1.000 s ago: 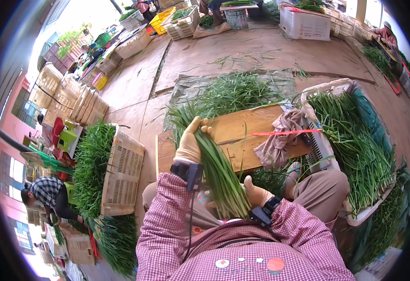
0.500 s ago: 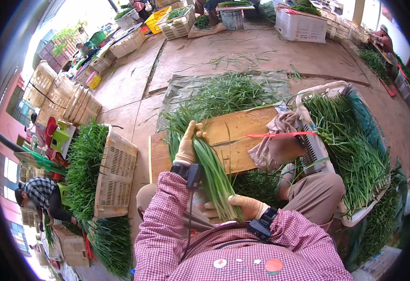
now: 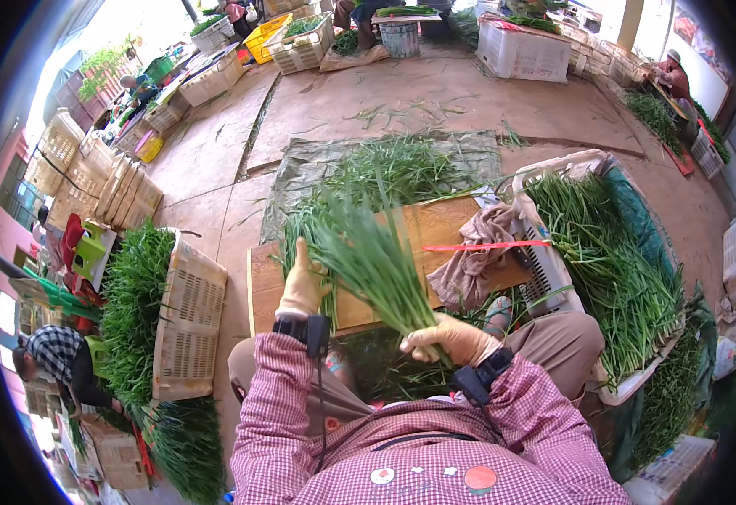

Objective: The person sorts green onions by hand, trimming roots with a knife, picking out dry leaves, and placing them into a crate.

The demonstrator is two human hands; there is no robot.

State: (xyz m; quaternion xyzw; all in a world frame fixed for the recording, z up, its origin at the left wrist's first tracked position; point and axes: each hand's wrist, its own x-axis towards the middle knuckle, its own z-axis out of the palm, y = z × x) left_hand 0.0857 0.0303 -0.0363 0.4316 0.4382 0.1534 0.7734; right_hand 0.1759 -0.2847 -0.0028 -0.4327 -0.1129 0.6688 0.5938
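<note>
A bunch of long green garlic chives [image 3: 385, 282] slants up and to the left from my gloved right hand [image 3: 452, 338], which is closed round its pale lower ends. The leafy tops are spread and blurred by motion. My gloved left hand [image 3: 303, 284] is just left of the bunch, one finger pointing up and the others apart from it. It appears to hold nothing. Under the bunch lies a wooden board [image 3: 423, 225], with more loose chives along its far left edge. A crumpled pinkish cloth [image 3: 462, 271] and a red strip [image 3: 473, 247] lie at its right.
A white crate [image 3: 553, 240] of chives stands close on my right. Another crate [image 3: 190, 316] full of chives is on my left. Beyond the board, a heap of chives [image 3: 402, 168] rests on a green tarp [image 3: 288, 172]. Other people work among crates farther off.
My right hand has lifted the bunch slightly and its tops have fanned out to the right. My left hand has come off the bunch and moved down and left.
</note>
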